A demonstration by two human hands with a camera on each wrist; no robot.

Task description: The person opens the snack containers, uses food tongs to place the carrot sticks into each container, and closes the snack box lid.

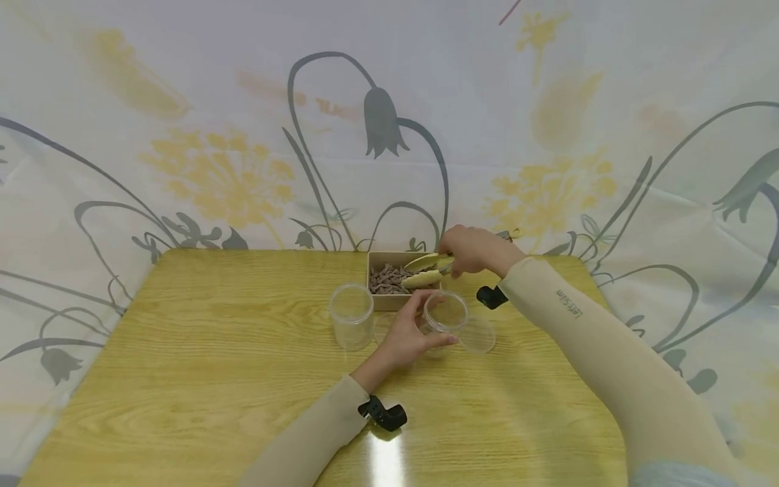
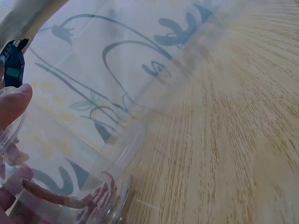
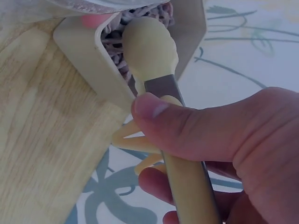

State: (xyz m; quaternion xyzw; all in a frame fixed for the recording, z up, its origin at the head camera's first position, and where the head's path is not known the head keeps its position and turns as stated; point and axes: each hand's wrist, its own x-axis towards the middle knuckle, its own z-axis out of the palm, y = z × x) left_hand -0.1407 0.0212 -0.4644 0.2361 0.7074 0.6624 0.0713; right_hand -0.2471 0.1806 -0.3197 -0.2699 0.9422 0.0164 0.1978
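My left hand (image 1: 403,339) grips a clear plastic jar (image 1: 446,312), thumb on the near side and fingers round the far side. Inside that jar, the left wrist view shows a few brownish strips (image 2: 58,199) lying low down. With my right hand (image 1: 477,250) I hold tongs (image 1: 421,263) with cream-coloured heads, thumb pressed along one arm. Their heads are spread apart over a beige box (image 1: 395,304) that holds a heap of thin purplish-brown strips (image 1: 387,279). In the right wrist view, one tong head (image 3: 149,49) overlaps the strips.
A second clear jar (image 1: 351,321) stands left of my left hand, in front of the box. One clear round lid (image 1: 478,336) lies flat to the right of the held jar. A flower-patterned cloth (image 1: 255,135) hangs behind the wooden table (image 1: 231,352).
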